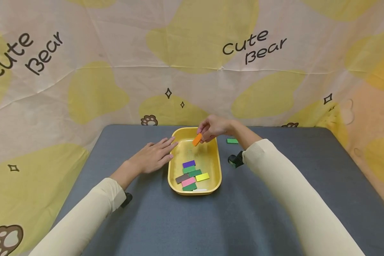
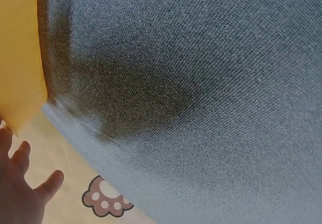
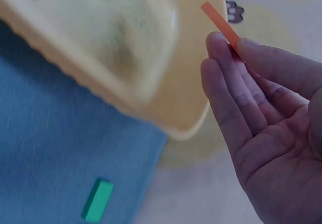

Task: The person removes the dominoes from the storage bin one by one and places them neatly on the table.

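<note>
Between thumb and fingers my right hand (image 1: 214, 127) pinches an orange block (image 1: 197, 139), a flat rectangular piece, over the far right part of the yellow tray (image 1: 219, 167). In the right wrist view the orange block (image 3: 221, 23) shows its narrow edge. My left hand (image 1: 155, 154) has its fingers stretched out, fingertips at the tray's left rim. Inside the tray's near half lie several flat blocks, among them a purple block (image 1: 188, 164), a yellow block (image 1: 202, 176), a pink block (image 1: 188, 182) and a brown block (image 1: 182, 178).
A green block (image 1: 232, 141) lies on the grey table (image 1: 185, 224) right of the tray, near the table's far edge and partly behind my right forearm. A patterned cloth (image 1: 192, 42) hangs behind the table.
</note>
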`<state>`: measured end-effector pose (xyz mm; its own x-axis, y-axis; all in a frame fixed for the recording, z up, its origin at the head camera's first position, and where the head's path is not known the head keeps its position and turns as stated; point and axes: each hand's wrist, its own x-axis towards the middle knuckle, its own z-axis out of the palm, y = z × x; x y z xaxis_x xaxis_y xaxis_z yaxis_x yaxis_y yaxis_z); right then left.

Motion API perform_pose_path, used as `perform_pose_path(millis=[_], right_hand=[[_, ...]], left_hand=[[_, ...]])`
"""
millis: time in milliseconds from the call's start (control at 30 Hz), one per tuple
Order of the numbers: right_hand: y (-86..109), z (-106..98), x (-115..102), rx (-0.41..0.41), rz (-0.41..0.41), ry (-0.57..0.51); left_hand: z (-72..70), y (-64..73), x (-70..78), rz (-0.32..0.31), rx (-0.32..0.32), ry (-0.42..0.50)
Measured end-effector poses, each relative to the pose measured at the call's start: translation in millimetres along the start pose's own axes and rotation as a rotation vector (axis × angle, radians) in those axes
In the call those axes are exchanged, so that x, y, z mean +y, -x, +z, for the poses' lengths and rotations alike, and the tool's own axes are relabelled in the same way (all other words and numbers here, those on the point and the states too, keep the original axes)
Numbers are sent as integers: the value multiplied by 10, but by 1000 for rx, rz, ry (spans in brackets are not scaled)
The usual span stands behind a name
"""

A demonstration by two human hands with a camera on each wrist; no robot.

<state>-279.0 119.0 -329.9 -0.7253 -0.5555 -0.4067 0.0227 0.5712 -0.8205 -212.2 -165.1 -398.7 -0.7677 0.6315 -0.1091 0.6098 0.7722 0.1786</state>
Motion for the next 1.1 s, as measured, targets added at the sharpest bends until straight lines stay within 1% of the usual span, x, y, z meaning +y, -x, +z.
perform_pose_path(millis=[200,333,467,733,867,1100], right_hand=[[161,-195,135,70,-28,10],[238,-287,285,114,-32,10],[304,-355,443,142,-28,35],[417,-410,724,196,-7,34],[450,-414,831,229,-10,59],[472,-401,1015,217,5,57]], left_hand=[[10,-5,-6,6,6,-2],[3,-1,-2,2,2,0],[-4,-3,5,-2,-1,1],[-9,-3,8,3,1,3],[-6,0,-7,5,2,3],[4,-1,-13,7,5,7]])
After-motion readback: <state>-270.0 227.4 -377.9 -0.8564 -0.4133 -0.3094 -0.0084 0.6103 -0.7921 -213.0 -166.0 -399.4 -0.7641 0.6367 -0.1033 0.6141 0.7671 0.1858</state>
